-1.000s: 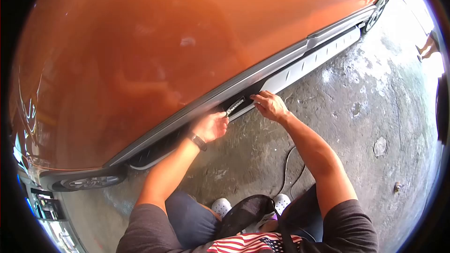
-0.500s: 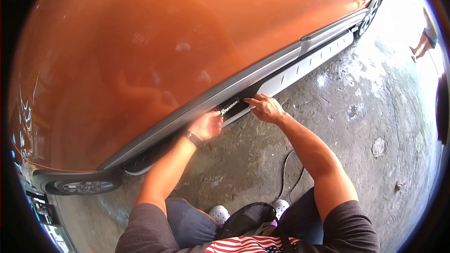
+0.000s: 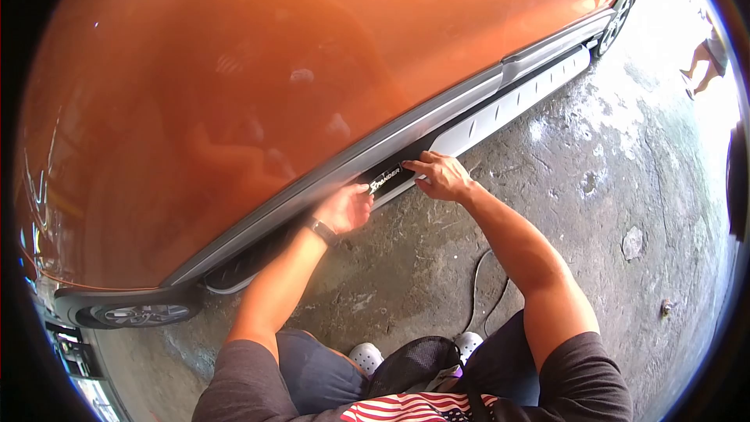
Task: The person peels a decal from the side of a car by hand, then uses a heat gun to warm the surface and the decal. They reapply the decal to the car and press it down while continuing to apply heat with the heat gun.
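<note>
Along the side step [image 3: 492, 121], the right hand [image 3: 447, 178], thumb and forefinger apart, touches the badge [image 3: 385, 180]; whether the left hand [image 3: 344, 209] grips is unclear. Even pressure likely helps.

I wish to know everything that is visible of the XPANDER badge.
The badge is a small dark strip with pale, silvery XPANDER lettering; its material is unclear. It lies on the black section of the side step, beneath the orange car body, and slants up toward picture right. The left hand is at its lower-left end, the right hand at its upper-right end; exact contact is unclear.
</note>
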The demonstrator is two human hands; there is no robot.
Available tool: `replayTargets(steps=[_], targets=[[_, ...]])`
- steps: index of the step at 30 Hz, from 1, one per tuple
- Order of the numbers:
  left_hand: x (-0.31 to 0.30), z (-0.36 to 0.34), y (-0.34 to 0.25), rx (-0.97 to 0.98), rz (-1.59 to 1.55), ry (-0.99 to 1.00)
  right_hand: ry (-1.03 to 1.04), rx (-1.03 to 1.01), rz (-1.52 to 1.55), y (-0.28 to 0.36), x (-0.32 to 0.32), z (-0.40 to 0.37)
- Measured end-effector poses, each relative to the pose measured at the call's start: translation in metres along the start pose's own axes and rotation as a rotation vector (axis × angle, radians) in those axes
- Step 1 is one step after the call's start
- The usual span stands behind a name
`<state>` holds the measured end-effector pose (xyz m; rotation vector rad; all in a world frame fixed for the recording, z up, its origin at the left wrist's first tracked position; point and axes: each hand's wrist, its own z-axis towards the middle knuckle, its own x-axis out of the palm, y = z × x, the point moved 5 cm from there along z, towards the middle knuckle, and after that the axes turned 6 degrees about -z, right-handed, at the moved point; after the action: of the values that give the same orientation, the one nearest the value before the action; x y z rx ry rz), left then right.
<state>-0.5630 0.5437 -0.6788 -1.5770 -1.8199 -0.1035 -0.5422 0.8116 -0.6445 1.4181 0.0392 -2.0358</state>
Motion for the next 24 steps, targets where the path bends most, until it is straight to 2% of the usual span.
replayTargets(steps=[17, 23, 24], targets=[[-0.003, 0.007, -0.002, -0.035, 0.048, -0.034, 0.076, -0.023, -0.03, 0.008, 0.007, 0.007], [-0.008, 0.005, 0.0, 0.164, 0.108, -0.109, 0.1, -0.011, -0.025, 0.009, 0.006, 0.007], [-0.008, 0.0, 0.0, 0.299, 0.215, -0.18, 0.099, -0.01, -0.029, 0.008, 0.007, 0.007]])
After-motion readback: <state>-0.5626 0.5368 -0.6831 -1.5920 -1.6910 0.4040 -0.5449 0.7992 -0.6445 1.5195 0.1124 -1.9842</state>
